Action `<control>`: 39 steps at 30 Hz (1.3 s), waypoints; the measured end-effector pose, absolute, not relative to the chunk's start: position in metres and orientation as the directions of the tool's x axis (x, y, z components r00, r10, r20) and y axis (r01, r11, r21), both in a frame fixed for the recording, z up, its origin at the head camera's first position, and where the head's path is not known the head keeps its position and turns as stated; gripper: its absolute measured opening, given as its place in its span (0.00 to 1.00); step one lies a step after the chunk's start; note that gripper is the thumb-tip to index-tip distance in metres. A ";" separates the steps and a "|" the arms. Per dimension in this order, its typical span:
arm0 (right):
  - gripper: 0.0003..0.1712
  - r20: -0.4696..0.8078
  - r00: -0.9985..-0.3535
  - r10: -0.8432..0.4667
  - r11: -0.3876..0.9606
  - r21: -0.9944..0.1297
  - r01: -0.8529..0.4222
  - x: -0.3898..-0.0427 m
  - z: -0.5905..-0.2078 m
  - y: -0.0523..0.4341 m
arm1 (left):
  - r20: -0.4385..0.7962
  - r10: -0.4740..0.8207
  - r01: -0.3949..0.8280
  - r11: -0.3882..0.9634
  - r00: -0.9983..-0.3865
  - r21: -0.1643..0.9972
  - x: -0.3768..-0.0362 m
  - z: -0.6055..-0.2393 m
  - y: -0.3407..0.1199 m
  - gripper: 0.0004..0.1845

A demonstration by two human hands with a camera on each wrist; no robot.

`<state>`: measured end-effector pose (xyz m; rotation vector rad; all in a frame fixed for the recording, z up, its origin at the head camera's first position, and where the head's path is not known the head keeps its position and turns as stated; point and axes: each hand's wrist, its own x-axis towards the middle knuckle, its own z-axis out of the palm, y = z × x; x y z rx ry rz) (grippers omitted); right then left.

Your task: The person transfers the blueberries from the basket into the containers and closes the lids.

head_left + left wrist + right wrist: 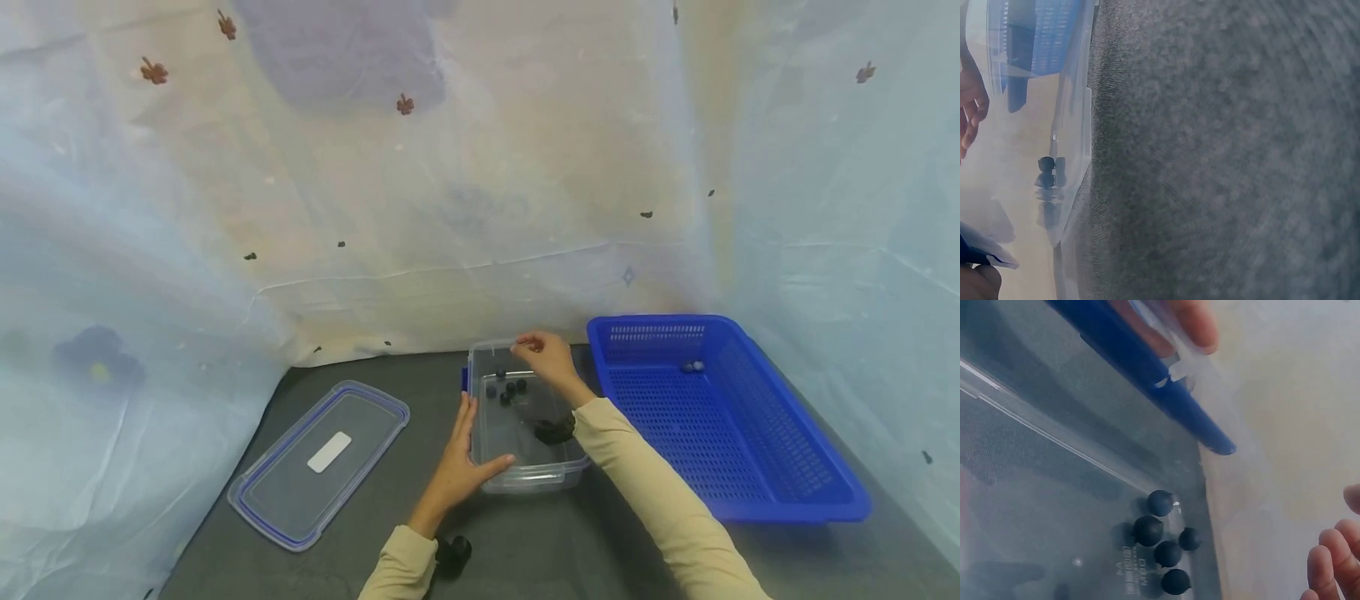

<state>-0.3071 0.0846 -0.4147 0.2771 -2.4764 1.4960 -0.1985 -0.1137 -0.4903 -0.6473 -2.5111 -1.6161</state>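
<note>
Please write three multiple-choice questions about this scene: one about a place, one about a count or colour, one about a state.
1. Where does the lid lie?
A. on the clear container
B. flat on the table, left of the clear container
C. inside the blue basket

2. How many dark balls show near the corner of the clear container?
A. two
B. five
C. nine

3. How does the left hand meet the clear container?
A. it rests against its left side
B. it hangs above, apart from it
C. it lies inside the blue basket

Key: 1 B, the lid lies apart on the dark table. 2 B, the right wrist view shows five. 3 A, palm on the wall.
</note>
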 end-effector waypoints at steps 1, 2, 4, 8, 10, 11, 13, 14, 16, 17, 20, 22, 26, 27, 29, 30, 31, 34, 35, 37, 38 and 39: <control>0.15 0.303 -0.952 -0.046 0.460 -0.839 -0.290 -0.306 -0.414 0.086 | 0.293 0.300 0.392 0.357 -0.908 0.848 -0.198 -0.490 -0.114 0.58; 0.16 0.314 -0.948 -0.051 0.462 -0.834 -0.301 -0.306 -0.412 0.088 | 0.290 0.295 0.387 0.362 -0.911 0.848 -0.198 -0.489 -0.113 0.58; 0.16 0.332 -0.942 -0.059 0.459 -0.829 -0.321 -0.304 -0.409 0.091 | 0.290 0.288 0.389 0.392 -0.913 0.834 -0.196 -0.487 -0.113 0.58; 0.16 0.351 -0.933 -0.076 0.444 -0.826 -0.347 -0.301 -0.403 0.098 | 0.277 0.279 0.386 0.503 -0.919 0.773 -0.193 -0.483 -0.111 0.57; 0.16 0.365 -0.927 -0.084 0.451 -0.816 -0.362 -0.299 -0.400 0.102 | 0.266 0.275 0.377 0.546 -0.924 0.748 -0.192 -0.482 -0.109 0.58; 0.17 0.370 -0.925 -0.086 0.458 -0.810 -0.366 -0.299 -0.400 0.105 | 0.260 0.271 0.372 0.559 -0.927 0.741 -0.192 -0.483 -0.108 0.58; 0.17 0.381 -0.920 -0.089 0.471 -0.798 -0.376 -0.298 -0.398 0.110 | 0.254 0.260 0.360 0.566 -0.932 0.742 -0.191 -0.483 -0.106 0.59; 0.17 0.387 -0.918 -0.088 0.481 -0.790 -0.379 -0.297 -0.397 0.112 | 0.252 0.255 0.355 0.564 -0.934 0.746 -0.191 -0.483 -0.106 0.59; 0.17 0.397 -0.914 -0.084 0.484 -0.785 -0.386 -0.295 -0.394 0.118 | 0.257 0.248 0.354 0.554 -0.934 0.753 -0.191 -0.484 -0.105 0.59; 0.17 0.399 -0.913 -0.084 0.481 -0.786 -0.388 -0.294 -0.393 0.121 | 0.265 0.247 0.360 0.549 -0.932 0.755 -0.190 -0.484 -0.104 0.59; 0.16 0.401 -0.912 -0.086 0.475 -0.788 -0.391 -0.292 -0.387 0.130 | 0.283 0.247 0.374 0.540 -0.927 0.754 -0.191 -0.485 -0.103 0.60; 0.16 0.400 -0.913 -0.082 0.478 -0.788 -0.388 -0.291 -0.383 0.137 | 0.294 0.250 0.384 0.533 -0.923 0.754 -0.191 -0.485 -0.103 0.61; 0.17 0.412 -0.909 -0.064 0.496 -0.777 -0.387 -0.290 -0.376 0.150 | 0.295 0.250 0.385 0.528 -0.922 0.757 -0.190 -0.484 -0.103 0.63; 0.17 0.416 -0.908 -0.056 0.504 -0.773 -0.385 -0.289 -0.374 0.153 | 0.294 0.250 0.384 0.528 -0.923 0.758 -0.190 -0.484 -0.103 0.63; 0.17 0.426 -0.904 -0.047 0.517 -0.764 -0.387 -0.288 -0.371 0.160 | 0.284 0.249 0.376 0.530 -0.926 0.760 -0.190 -0.484 -0.104 0.63; 0.18 0.428 -0.903 -0.044 0.524 -0.759 -0.385 -0.287 -0.370 0.164 | 0.280 0.251 0.374 0.531 -0.927 0.761 -0.190 -0.484 -0.104 0.63; 0.17 0.432 -0.901 -0.039 0.530 -0.756 -0.385 -0.286 -0.368 0.167 | 0.274 0.253 0.370 0.532 -0.928 0.762 -0.190 -0.485 -0.104 0.64; 0.17 0.441 -0.897 -0.027 0.553 -0.741 -0.381 -0.285 -0.366 0.179 | 0.257 0.258 0.359 0.535 -0.931 0.764 -0.190 -0.484 -0.104 0.64; 0.17 0.443 -0.896 -0.023 0.557 -0.738 -0.380 -0.284 -0.365 0.184 | 0.253 0.258 0.356 0.535 -0.932 0.766 -0.190 -0.483 -0.104 0.64; 0.17 0.453 -0.891 -0.016 0.571 -0.728 -0.380 -0.284 -0.364 0.192 | 0.243 0.261 0.349 0.537 -0.934 0.768 -0.190 -0.482 -0.103 0.65; 0.17 0.461 -0.887 -0.013 0.577 -0.721 -0.383 -0.284 -0.363 0.197 | 0.241 0.263 0.349 0.535 -0.934 0.769 -0.190 -0.481 -0.103 0.65; 0.17 0.470 -0.883 -0.006 0.583 -0.715 -0.385 -0.284 -0.363 0.202 | 0.239 0.267 0.349 0.534 -0.934 0.770 -0.190 -0.481 -0.103 0.65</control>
